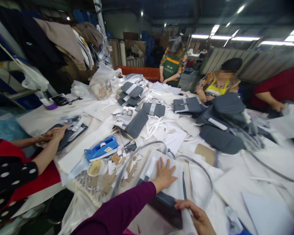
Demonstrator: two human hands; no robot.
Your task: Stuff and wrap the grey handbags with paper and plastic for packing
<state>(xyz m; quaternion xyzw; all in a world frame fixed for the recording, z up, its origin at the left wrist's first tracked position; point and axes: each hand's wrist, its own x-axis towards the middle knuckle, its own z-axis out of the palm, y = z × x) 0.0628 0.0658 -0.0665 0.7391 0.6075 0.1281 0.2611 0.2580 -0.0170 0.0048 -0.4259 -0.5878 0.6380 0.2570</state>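
Note:
A dark grey bag (168,213) lies in front of me, with a translucent white sheet (150,166) over its upper part. My left hand (164,174), below a purple sleeve, presses flat on that sheet with its fingers spread. At the bag's lower right edge, my right hand (198,217) has its thumb and fingers closed on the edge of the bag, beside a strip of white wrapping (187,222). A long grey strap (208,171) loops out from the bag across the table to both sides.
Left of the bag are a blue tape dispenser (101,148), a tape roll (94,167) and cardboard scraps (110,179). Grey bags are stacked at the back (131,89) and right (221,138). A co-worker's hands (55,133) handle a bag at left; other people stand around the table.

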